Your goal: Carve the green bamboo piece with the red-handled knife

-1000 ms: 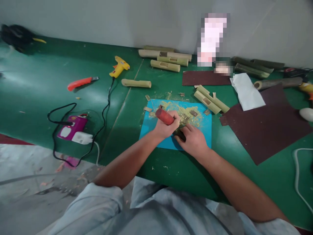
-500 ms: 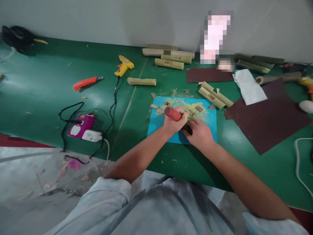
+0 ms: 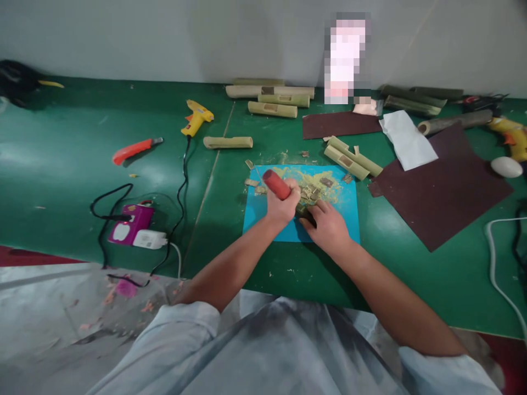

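My left hand (image 3: 283, 204) is closed around the thick red handle (image 3: 276, 184) of a tool; its working end is hidden behind my fingers. Over the blue mat (image 3: 259, 216), my right hand (image 3: 329, 225) grips a dark piece of bamboo (image 3: 305, 214), mostly covered by the fingers. The two hands are close together, with the tool at the bamboo's far end; whether its tip touches cannot be made out. Pale shavings (image 3: 325, 184) and small bamboo chips (image 3: 260, 190) lie on the mat just beyond my hands.
Cut bamboo tubes (image 3: 272, 109) lie along the wall, and two more (image 3: 346, 163) right of the mat. A yellow glue gun (image 3: 197, 118), red utility knife (image 3: 132, 152) and purple power socket (image 3: 142, 216) sit left. Brown sheets (image 3: 444, 192) and white paper (image 3: 408, 141) lie right.
The red handle has shifted a little left and away from me over the mat, and leans more to the left. My right hand stays on the bamboo. The whole view has shifted slightly.
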A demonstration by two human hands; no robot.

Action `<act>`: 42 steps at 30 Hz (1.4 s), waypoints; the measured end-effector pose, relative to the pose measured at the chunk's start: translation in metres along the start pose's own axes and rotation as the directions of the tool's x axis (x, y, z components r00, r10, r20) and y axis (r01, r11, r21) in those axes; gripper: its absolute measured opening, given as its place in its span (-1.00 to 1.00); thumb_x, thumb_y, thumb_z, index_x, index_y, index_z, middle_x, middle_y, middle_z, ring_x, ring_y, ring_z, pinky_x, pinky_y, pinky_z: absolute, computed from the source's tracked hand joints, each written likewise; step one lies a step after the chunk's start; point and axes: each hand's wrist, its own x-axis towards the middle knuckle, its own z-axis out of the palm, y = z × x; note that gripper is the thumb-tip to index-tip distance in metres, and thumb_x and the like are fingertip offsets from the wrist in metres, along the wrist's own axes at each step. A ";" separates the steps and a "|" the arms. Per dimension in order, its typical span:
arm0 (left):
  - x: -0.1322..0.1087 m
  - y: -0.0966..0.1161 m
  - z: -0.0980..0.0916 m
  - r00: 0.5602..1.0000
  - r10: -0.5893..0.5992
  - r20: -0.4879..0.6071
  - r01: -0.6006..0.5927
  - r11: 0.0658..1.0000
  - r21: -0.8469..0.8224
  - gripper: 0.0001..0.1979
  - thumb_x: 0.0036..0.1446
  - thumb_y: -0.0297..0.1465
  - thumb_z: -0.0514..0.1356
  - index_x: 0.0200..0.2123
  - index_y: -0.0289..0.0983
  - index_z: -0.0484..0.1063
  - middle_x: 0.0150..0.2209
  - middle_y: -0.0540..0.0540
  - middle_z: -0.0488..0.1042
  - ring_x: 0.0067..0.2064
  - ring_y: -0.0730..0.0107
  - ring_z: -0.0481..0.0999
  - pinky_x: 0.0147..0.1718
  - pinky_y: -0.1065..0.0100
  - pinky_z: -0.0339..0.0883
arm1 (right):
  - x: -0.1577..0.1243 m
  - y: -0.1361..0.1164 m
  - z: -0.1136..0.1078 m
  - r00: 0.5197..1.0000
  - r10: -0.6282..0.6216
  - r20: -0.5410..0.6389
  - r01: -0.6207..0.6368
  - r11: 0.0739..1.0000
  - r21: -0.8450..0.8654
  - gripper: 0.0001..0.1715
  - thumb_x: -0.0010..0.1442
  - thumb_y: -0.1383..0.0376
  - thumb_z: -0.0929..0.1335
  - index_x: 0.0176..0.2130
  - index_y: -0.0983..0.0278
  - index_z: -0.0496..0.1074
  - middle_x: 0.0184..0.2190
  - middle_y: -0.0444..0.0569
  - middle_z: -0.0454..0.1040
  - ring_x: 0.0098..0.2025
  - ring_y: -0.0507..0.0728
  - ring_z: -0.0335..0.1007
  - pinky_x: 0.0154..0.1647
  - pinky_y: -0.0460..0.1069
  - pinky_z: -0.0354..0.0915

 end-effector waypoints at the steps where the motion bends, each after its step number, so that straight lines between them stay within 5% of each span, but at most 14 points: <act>1: 0.001 0.000 0.000 1.000 -0.007 -0.012 0.007 1.000 -0.009 -0.63 0.18 -0.35 0.23 -0.61 -0.22 0.19 -0.61 0.06 0.24 -0.54 0.49 0.25 -0.51 0.36 0.22 | 0.000 0.001 0.000 1.000 -0.008 0.002 0.008 1.000 -0.005 -0.77 0.35 0.19 0.39 -0.23 0.31 0.53 -0.21 0.14 0.54 -0.12 0.28 0.45 -0.14 0.14 0.38; 6: 0.004 0.011 -0.003 0.999 -0.032 0.032 0.033 0.999 -0.034 -0.70 0.16 -0.28 0.28 -0.56 -0.23 0.34 -0.54 0.03 0.39 -0.49 0.46 0.39 -0.43 0.35 0.35 | -0.002 0.004 -0.001 0.998 -0.056 -0.021 0.055 0.998 -0.039 -0.77 0.35 0.20 0.35 -0.21 0.30 0.54 -0.22 0.13 0.53 -0.16 0.27 0.41 -0.17 0.13 0.32; 11: 0.006 0.031 -0.027 0.993 0.008 0.115 -0.018 0.996 0.083 -0.76 0.18 -0.26 0.31 -0.47 -0.23 0.46 -0.45 0.00 0.50 -0.36 0.38 0.49 -0.27 0.28 0.43 | -0.004 0.008 -0.006 0.990 -0.125 -0.065 0.122 0.991 -0.050 -0.81 0.17 0.26 0.37 -0.21 0.28 0.51 -0.24 0.11 0.49 -0.15 0.30 0.32 -0.16 0.17 0.28; 15: 0.005 0.034 -0.046 0.943 0.053 0.329 -0.055 0.998 -0.004 -0.81 0.27 -0.29 0.25 -0.39 -0.22 0.50 -0.39 -0.02 0.54 -0.33 0.36 0.54 -0.27 0.27 0.44 | -0.002 0.010 -0.009 0.986 -0.154 -0.068 0.155 0.988 0.010 -0.77 0.04 0.34 0.34 -0.23 0.28 0.46 -0.23 0.12 0.45 -0.15 0.30 0.27 -0.13 0.17 0.27; 19: 0.003 0.029 -0.055 0.897 0.100 0.430 -0.132 0.990 0.045 -0.88 0.24 -0.31 0.29 -0.31 -0.23 0.55 -0.29 -0.06 0.60 -0.25 0.31 0.59 -0.18 0.25 0.46 | 0.001 0.013 -0.009 0.982 -0.174 -0.069 0.179 0.981 0.073 -0.72 -0.02 0.36 0.33 -0.22 0.26 0.44 -0.24 0.10 0.42 -0.15 0.29 0.25 -0.14 0.17 0.24; 23: 0.006 0.019 -0.061 0.852 0.056 0.520 -0.079 0.997 0.022 -0.86 0.21 -0.29 0.33 -0.27 -0.25 0.59 -0.27 -0.11 0.64 -0.23 0.29 0.63 -0.18 0.26 0.50 | 0.004 0.014 -0.008 0.976 -0.204 -0.071 0.210 0.973 0.094 -0.65 -0.06 0.38 0.32 -0.19 0.26 0.41 -0.23 0.09 0.44 -0.15 0.29 0.26 -0.13 0.17 0.25; 30: 0.008 0.004 -0.065 0.827 0.049 0.559 0.013 0.994 -0.106 -0.88 0.17 -0.31 0.39 -0.25 -0.22 0.63 -0.24 -0.12 0.66 -0.20 0.29 0.65 -0.15 0.29 0.51 | 0.005 0.017 -0.011 0.977 -0.209 -0.042 0.212 0.970 0.115 -0.64 -0.08 0.40 0.31 -0.20 0.24 0.40 -0.23 0.10 0.45 -0.14 0.30 0.31 -0.12 0.18 0.30; 42: 0.004 0.008 -0.069 0.823 0.002 0.568 0.019 0.999 -0.031 -0.88 0.10 -0.33 0.42 -0.28 -0.22 0.63 -0.25 -0.10 0.67 -0.19 0.27 0.66 -0.15 0.27 0.51 | 0.004 0.022 -0.005 0.975 -0.220 -0.027 0.221 0.964 0.148 -0.72 0.19 0.20 0.48 -0.11 0.23 0.47 -0.13 0.09 0.52 -0.07 0.31 0.39 -0.06 0.20 0.36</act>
